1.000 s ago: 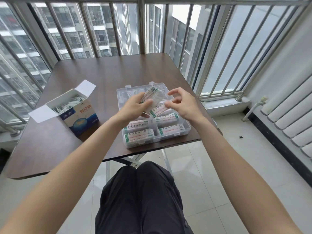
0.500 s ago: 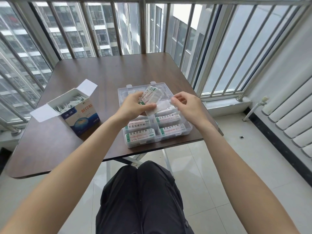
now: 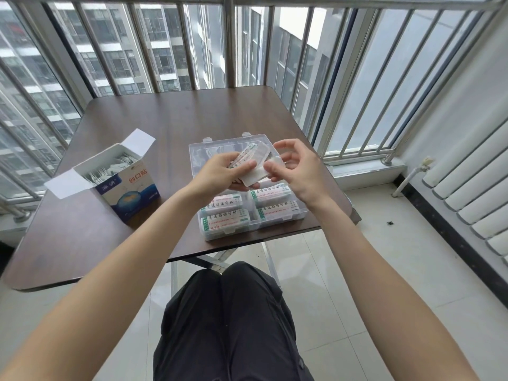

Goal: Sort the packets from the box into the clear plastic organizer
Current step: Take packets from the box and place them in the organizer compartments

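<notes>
**Clear organizer, packets mid-sort over the far cells**

Head view. Brown table point(image 3: 154, 127) set against a barred balcony railing point(image 3: 228, 39). Clear plastic organizer point(image 3: 277, 221) lies open at the near right part of the table, its lid point(image 3: 203, 152) laid back behind it. Four near cells hold stacked packets with green-edged printed labels; one filled cell point(image 3: 225, 224) sits at the front left.

Left hand point(image 3: 217, 174) hovers over the organizer's far half, fingers curled, thumb pressed on top of a small fan of packets point(image 3: 251, 158). Right hand point(image 3: 299, 171) is just beside it, thumb and forefinger pinching the near edge of one white packet point(image 3: 255, 176); the other fingers arch up, loosely spread. That packet touches the left hand's bundle; cannot tell whether it is free of it.

Box point(image 3: 129, 188), blue and white with red print, stands on the table left of the organizer, well apart from it, flaps open, more packets upright inside.

Dark trousers point(image 3: 231, 325) below the table edge. White radiator point(image 3: 472, 188) at far right, on a tiled floor point(image 3: 357, 270).
</notes>
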A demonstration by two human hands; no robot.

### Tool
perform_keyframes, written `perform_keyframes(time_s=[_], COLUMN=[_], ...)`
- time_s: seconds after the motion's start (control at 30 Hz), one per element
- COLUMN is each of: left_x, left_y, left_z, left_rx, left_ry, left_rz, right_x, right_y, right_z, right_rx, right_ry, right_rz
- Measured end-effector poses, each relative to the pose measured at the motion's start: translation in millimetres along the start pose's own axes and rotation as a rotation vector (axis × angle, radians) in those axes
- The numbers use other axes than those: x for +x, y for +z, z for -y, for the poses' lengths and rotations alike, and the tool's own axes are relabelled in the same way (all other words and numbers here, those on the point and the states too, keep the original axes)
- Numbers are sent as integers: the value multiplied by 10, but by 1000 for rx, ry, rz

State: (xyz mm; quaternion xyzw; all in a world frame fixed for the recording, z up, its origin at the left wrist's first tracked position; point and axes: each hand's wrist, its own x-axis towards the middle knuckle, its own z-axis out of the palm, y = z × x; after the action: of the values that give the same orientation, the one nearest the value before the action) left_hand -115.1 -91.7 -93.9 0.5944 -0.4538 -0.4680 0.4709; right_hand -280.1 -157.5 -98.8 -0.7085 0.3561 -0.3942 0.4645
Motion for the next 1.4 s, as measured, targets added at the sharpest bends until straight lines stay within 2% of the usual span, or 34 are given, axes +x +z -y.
perform_keyframes(time_s=[0.07,0.17,0.37,0.57,0.83,0.97,1.17,1.27,1.4], left_x=[-4,-4,3,7,8,-5,-99,-155,-216], left_y=[-2,-7,-23,-4,-1,-54,-223,-264,-267], left_z=[1,-11,-27,12,45,31,72,90,111], left_rx=[-31,48,111,100,66,8,-6,3,61], left_ry=[-5,8,31,16,27,55,63,59,56], left_rz=[8,16,-2,-10,-59,-139,-182,-187,-189], right_x=[0,19,5,38,80,93,144,206,218], right_y=[1,4,6,-15,-95,-172,-348,-401,-348], right_z=[15,18,-6,-112,-133,-150,-145,-143,-204], right_rx=[-97,-171,-74,97,120,102,86,-13,-338], right_ry=[-65,-119,-12,99,127,113,175,189,101], right_rz=[-18,-41,38,6,13,9,184,199,207])
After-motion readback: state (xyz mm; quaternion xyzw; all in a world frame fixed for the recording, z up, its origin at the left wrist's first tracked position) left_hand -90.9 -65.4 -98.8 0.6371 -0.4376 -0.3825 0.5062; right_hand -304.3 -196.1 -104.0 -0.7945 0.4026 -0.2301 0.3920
